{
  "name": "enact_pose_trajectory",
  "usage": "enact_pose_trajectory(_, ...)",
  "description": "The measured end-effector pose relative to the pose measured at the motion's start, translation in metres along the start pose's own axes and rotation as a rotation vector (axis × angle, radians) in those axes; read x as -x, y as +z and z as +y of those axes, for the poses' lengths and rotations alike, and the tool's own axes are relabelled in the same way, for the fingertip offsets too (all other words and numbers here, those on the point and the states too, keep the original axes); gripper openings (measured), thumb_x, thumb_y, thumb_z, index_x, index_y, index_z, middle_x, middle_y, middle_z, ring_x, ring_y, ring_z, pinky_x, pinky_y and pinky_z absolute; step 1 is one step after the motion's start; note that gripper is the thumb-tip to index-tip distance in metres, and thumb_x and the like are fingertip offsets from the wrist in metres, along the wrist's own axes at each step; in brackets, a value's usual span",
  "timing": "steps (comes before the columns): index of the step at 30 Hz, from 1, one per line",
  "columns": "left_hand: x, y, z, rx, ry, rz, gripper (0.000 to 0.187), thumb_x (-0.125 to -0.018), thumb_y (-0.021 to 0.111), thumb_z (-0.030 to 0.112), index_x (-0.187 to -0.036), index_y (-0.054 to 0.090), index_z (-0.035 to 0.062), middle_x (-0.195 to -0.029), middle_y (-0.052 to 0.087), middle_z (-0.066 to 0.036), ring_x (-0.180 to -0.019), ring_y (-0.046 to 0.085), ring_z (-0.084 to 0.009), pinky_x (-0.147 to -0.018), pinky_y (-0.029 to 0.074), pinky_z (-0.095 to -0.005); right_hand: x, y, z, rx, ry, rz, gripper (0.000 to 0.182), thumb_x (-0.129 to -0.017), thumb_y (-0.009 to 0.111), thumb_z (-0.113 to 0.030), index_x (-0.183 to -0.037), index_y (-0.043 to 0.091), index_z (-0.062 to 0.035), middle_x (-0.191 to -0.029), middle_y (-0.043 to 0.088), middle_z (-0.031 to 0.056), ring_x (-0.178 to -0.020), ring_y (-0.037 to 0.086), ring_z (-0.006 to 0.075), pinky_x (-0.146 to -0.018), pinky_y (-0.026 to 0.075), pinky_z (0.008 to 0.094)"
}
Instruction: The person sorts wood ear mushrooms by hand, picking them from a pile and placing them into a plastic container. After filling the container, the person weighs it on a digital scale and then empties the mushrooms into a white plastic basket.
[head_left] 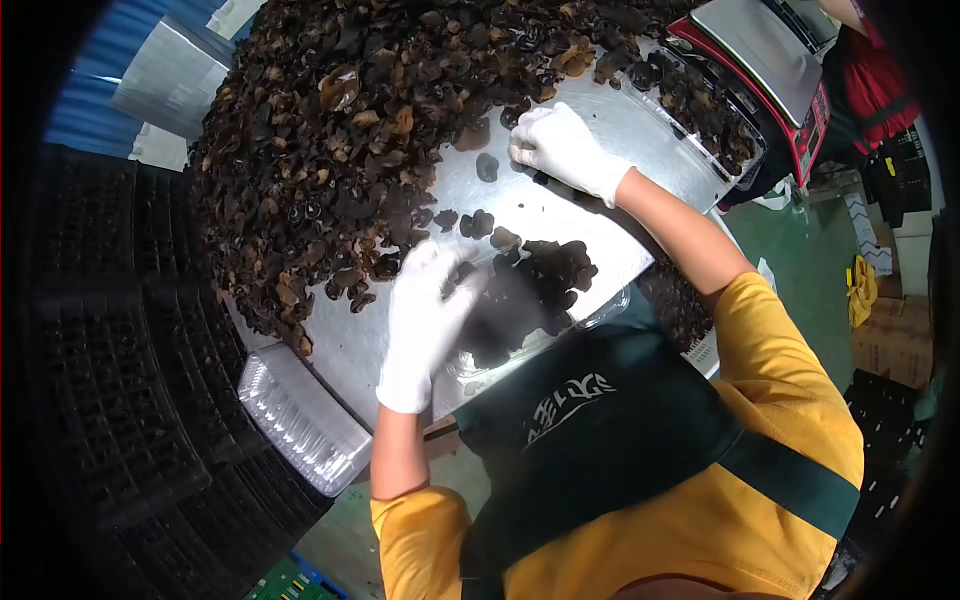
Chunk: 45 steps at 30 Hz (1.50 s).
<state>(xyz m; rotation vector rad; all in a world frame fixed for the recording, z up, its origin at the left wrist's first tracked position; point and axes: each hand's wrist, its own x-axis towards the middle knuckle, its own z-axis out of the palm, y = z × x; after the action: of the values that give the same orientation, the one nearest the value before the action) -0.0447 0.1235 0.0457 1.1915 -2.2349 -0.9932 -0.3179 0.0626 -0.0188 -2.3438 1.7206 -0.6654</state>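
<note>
A white glove covers my left hand (pixel 420 310), raised over the near side of the metal table (pixel 350 345). Its thumb stands apart from the curled fingers, and a dark wood ear mushroom (pixel 500 315), smeared by motion, is beside the thumb. Just right of that blur, a small heap of wood ears (pixel 555 275) lies near the apron. My right hand (pixel 565 145), also gloved in white, rests farther off at the edge of the big wood ear pile (pixel 370 130). Its fingers are curled closed, and what they hold is hidden. Single wood ears lie on the metal between the hands.
Clear plastic trays (pixel 305 425) are stacked at the table's near left edge. At the right stand a clear box of wood ears (pixel 715 130) and a red scale (pixel 800 130). Black crates (pixel 110 350) line the left side. Part of another person (pixel 875 90) shows top right.
</note>
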Motion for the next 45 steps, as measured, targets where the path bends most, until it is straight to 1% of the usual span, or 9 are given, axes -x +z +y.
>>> enact_pose_trajectory(2,-0.024,0.002,-0.007,-0.031,0.078,0.061,0.024,-0.083,0.067,0.012,-0.105,0.067,0.0015,-0.099,0.064,-0.014,-0.094,0.062,-0.0305,-0.083,0.05,-0.0378,0.015,-0.015,-0.012,-0.056,-0.029,0.135,0.019,-0.083,0.058,-0.025,-0.071,0.064,-0.0112,-0.078,0.062,0.0077,-0.08,0.059,0.027,-0.076,0.04,0.0385)
enact_pose_trajectory(5,-0.074,0.021,-0.028,-0.113,0.302,0.165,0.025,-0.084,0.065,0.012,-0.107,0.067,0.003,-0.1,0.064,-0.015,-0.096,0.062,-0.0329,-0.085,0.05,-0.0394,0.061,-0.076,-0.055,-0.526,0.227,-0.141,0.017,-0.084,0.063,-0.021,-0.075,0.069,-0.008,-0.077,0.066,0.0083,-0.075,0.064,0.0273,-0.068,0.05,0.039)
enact_pose_trajectory(10,-0.142,0.059,-0.052,-0.62,0.221,0.026,0.014,-0.082,0.06,0.01,-0.094,0.066,0.005,-0.096,0.064,-0.014,-0.091,0.064,-0.0319,-0.082,0.052,-0.0424,0.114,-0.056,-0.05,-0.447,-0.051,-0.166,0.015,-0.087,0.064,-0.018,-0.094,0.072,-0.0082,-0.083,0.068,0.0108,-0.076,0.066,0.0267,-0.076,0.053,0.0364)
enact_pose_trajectory(14,-0.127,0.039,-0.038,-0.375,0.236,0.145,0.009,-0.082,0.06,0.009,-0.088,0.066,0.0076,-0.088,0.064,-0.012,-0.084,0.064,-0.0308,-0.074,0.051,-0.0383,0.1,-0.057,-0.034,-0.425,0.304,-0.01,0.022,-0.087,0.067,-0.022,-0.105,0.072,-0.0087,-0.095,0.069,0.0094,-0.089,0.065,0.0298,-0.081,0.052,0.0371)
enact_pose_trajectory(17,-0.077,0.014,-0.01,-0.218,0.216,0.167,0.012,-0.081,0.059,0.002,-0.091,0.066,0.0044,-0.089,0.065,-0.012,-0.083,0.065,-0.029,-0.075,0.051,-0.0355,0.086,-0.031,-0.018,0.017,0.116,0.294,0.029,-0.086,0.067,-0.025,-0.113,0.066,-0.0139,-0.099,0.061,0.0119,-0.093,0.061,0.0301,-0.08,0.051,0.0391)
enact_pose_trajectory(22,-0.005,0.012,0.003,-0.164,0.149,-0.107,0.024,-0.081,0.059,-0.004,-0.101,0.069,0.004,-0.091,0.065,-0.012,-0.088,0.064,-0.0293,-0.081,0.05,-0.0348,0.072,-0.003,-0.007,0.062,0.083,0.155,0.03,-0.086,0.067,-0.028,-0.112,0.066,-0.0133,-0.095,0.06,0.0095,-0.089,0.062,0.0289,-0.078,0.051,0.037)
enact_pose_trajectory(32,-0.053,0.02,-0.034,-0.254,0.265,0.043,0.028,-0.078,0.066,0.004,-0.106,0.069,0.0076,-0.103,0.063,-0.011,-0.097,0.061,-0.0289,-0.083,0.05,-0.0389,0.1,-0.039,-0.074,-0.457,0.109,0.191,0.018,-0.085,0.068,-0.021,-0.099,0.07,-0.0104,-0.084,0.065,0.0089,-0.081,0.064,0.0286,-0.072,0.052,0.0372)
enact_pose_trajectory(40,-0.072,0.028,-0.033,-0.377,0.212,-0.287,0.028,-0.072,0.074,0.007,-0.099,0.071,0.0121,-0.096,0.058,-0.009,-0.097,0.059,-0.0281,-0.083,0.049,-0.0373,0.104,-0.048,-0.091,-0.509,-0.08,-0.012,0.047,-0.073,0.08,-0.014,-0.117,0.063,-0.0069,-0.108,0.061,0.0111,-0.099,0.061,0.0284,-0.087,0.049,0.0356)
enact_pose_trajectory(45,-0.07,0.027,-0.053,-0.234,0.177,-0.235,0.023,-0.072,0.071,0.008,-0.095,0.071,0.008,-0.091,0.059,-0.01,-0.089,0.06,-0.0287,-0.077,0.05,-0.0375,0.047,0.004,0.011,-0.124,-0.175,0.058,0.056,-0.088,0.063,-0.045,-0.133,0.056,-0.0127,-0.131,0.056,0.0153,-0.121,0.052,0.0348,-0.103,0.041,0.0436)
